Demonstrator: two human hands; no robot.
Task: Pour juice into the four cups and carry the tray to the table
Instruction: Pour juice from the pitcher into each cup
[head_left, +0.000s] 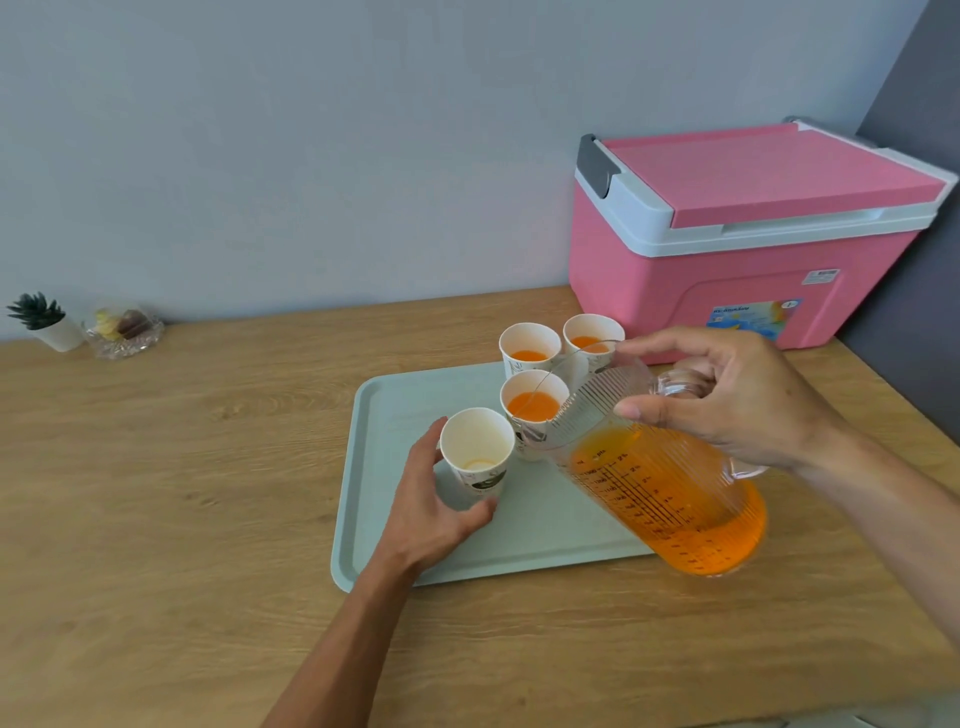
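Observation:
A pale green tray (374, 530) lies on the wooden counter. On it stand four white paper cups. Three hold orange juice: one at the back left (529, 349), one at the back right (592, 338), and one in the middle (532, 405). The nearest cup (477, 449) has no juice in it, and my left hand (441, 514) wraps around its lower side. My right hand (727, 400) grips the handle of a clear ribbed measuring jug (665, 493) with orange juice in it. The jug is tilted left, its spout over the middle cup.
A pink cooler box (748, 244) with a shut lid stands at the back right against the wall. At the far left sit a small potted plant (44, 322) and a glass dish (124, 332) with wrapped sweets. Bare wooden counter (182, 493) stretches left of the tray.

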